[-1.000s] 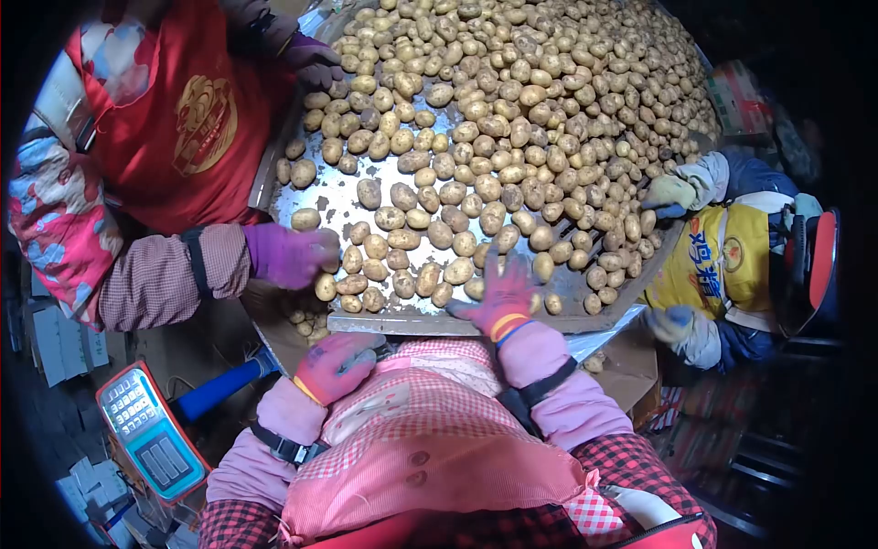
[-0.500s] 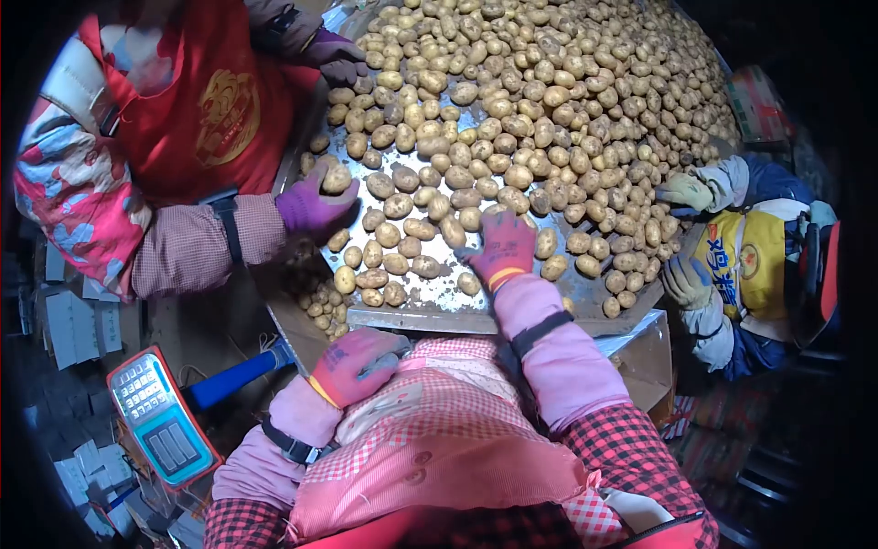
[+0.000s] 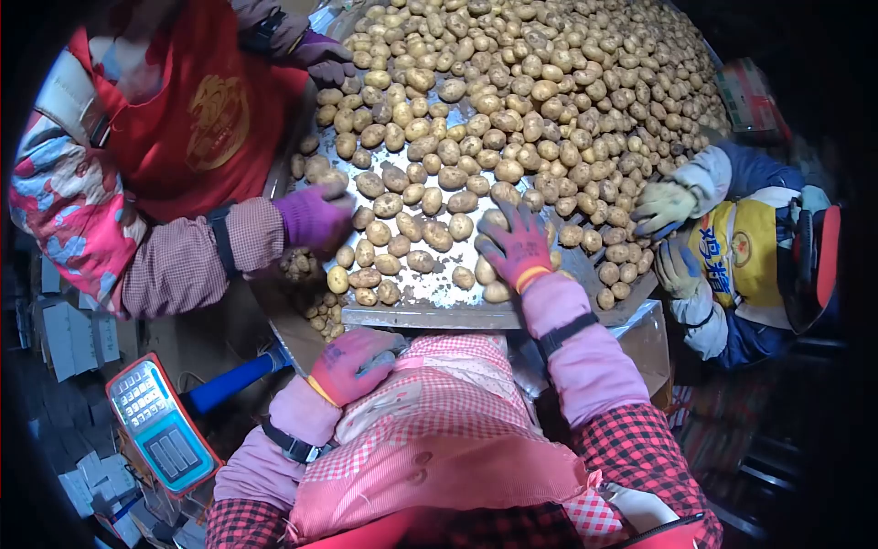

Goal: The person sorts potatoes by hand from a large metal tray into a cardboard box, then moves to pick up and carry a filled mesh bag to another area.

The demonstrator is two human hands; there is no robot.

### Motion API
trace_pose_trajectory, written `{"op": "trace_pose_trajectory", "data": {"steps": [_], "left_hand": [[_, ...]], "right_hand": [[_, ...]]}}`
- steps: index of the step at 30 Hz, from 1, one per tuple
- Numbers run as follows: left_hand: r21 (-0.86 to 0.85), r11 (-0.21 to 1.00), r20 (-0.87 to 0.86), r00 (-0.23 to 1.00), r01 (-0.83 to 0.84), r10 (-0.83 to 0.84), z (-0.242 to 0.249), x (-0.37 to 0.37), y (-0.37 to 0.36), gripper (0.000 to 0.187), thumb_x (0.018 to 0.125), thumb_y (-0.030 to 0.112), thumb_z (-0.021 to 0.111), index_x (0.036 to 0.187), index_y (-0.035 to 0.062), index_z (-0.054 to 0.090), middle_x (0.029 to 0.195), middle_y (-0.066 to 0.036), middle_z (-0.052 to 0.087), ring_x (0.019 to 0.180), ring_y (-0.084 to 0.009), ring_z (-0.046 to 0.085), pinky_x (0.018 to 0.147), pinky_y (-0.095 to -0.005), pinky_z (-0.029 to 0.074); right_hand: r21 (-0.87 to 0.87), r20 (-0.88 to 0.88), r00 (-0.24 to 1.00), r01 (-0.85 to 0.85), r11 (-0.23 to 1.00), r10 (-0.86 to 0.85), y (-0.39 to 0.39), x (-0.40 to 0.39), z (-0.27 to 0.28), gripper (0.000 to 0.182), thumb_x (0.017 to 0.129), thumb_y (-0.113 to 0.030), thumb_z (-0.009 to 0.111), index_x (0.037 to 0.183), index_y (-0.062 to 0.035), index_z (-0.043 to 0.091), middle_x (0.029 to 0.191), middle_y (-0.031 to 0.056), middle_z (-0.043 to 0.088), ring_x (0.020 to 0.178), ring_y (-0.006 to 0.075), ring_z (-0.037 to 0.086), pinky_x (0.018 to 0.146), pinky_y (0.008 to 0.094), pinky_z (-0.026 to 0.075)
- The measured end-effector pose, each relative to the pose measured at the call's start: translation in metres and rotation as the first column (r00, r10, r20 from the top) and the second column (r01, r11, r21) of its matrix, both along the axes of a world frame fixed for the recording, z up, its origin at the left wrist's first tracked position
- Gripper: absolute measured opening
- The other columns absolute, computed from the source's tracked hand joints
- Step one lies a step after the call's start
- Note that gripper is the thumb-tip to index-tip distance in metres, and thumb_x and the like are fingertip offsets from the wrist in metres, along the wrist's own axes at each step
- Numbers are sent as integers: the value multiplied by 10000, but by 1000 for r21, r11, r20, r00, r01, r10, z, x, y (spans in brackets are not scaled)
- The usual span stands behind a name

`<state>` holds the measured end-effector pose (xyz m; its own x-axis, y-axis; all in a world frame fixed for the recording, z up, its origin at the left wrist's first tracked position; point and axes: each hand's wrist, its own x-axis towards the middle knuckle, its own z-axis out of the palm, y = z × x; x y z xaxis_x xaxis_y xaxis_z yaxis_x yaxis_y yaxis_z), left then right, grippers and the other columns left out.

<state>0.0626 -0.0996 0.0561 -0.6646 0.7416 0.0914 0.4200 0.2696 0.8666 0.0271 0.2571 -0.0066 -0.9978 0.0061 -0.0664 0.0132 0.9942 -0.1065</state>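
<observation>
My right hand (image 3: 518, 242), in a red and grey glove, is over the metal sorting table (image 3: 439, 295). Its fingers are spread downward among potatoes (image 3: 438, 235), touching some near the front; none is visibly gripped. In a matching pink-red glove, my left hand (image 3: 352, 368) rests against the checked apron (image 3: 439, 393), just below the table's front edge. Its fingers are loosely curled, with nothing visible in them. Loose potatoes lie spread left of my right hand, and a large heap (image 3: 585, 110) covers the table's far side.
At the left, a co-worker's purple-gloved hand (image 3: 315, 218) is by the table edge. Another person's gloved hands (image 3: 666, 209) are at the heap's right edge. A scale display (image 3: 165, 425) stands at lower left. More potatoes (image 3: 326, 316) lie below the table's left edge.
My right hand has shifted right, and its fingers are spread wider. My left hand stays put. The left co-worker's hand has moved down slightly; the right person's hands have moved left.
</observation>
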Motion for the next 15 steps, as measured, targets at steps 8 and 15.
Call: {"op": "trace_pose_trajectory", "data": {"steps": [8,15], "left_hand": [[25,998,-27,998,60,-59,-9,-15,15,380,824,203,669,1172,51,643,1090,-149,669,1024,-344,624,893,-438,484],[-58,966,-100,961,252,-257,-18,-39,51,401,844,198,646,1228,88,620,1260,-144,602,1223,-379,503,1053,-513,364]], "right_hand": [[-108,-58,930,357,928,-364,70,96,13,546,839,-425,624,1365,-323,524,1440,182,400,1374,377,320,1117,577,227],[69,81,832,545,836,-549,50,114,-5,643,886,-487,546,1478,-313,366,1494,223,334,1415,433,230,1114,632,171]]}}
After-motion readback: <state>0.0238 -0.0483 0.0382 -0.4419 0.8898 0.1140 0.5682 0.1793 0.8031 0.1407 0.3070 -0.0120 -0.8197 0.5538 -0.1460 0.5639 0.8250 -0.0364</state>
